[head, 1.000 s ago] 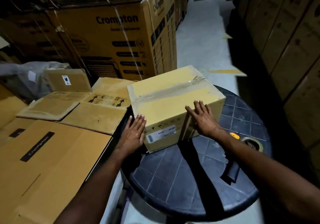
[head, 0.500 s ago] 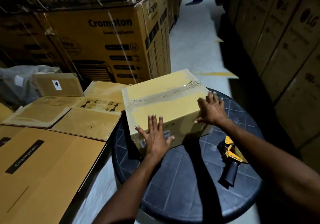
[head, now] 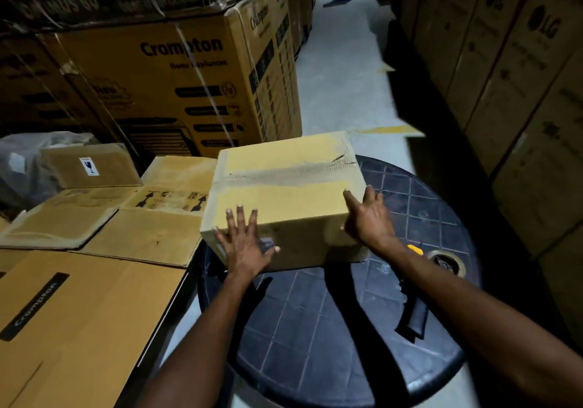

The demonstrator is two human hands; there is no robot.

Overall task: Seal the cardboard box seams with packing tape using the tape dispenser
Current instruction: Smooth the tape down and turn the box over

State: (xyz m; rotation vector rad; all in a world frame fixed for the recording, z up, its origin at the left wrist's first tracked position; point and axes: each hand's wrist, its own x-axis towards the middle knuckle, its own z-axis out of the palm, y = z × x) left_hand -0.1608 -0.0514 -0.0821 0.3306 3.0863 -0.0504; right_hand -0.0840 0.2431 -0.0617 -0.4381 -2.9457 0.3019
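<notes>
A closed cardboard box (head: 284, 186) sits on a dark round table (head: 315, 328), with a strip of tape along its top middle seam. My left hand (head: 243, 243) lies flat with spread fingers over the box's near left edge. My right hand (head: 367, 215) presses against the box's near right corner, thumb on top. The tape dispenser (head: 419, 297), black-handled with a yellow part and a tape roll, lies on the table to the right, partly hidden by my right forearm.
Flattened cartons (head: 94, 227) and a large Crompton carton (head: 56, 328) lie left of the table. Tall stacked Crompton boxes (head: 176, 85) stand behind, and LG boxes (head: 520, 76) line the right. A pale floor aisle (head: 340, 70) runs away between them.
Both hands have turned the box on the table so its taped seam now runs more across my view. My left hand shifted along the near side; the right moved to the right corner.
</notes>
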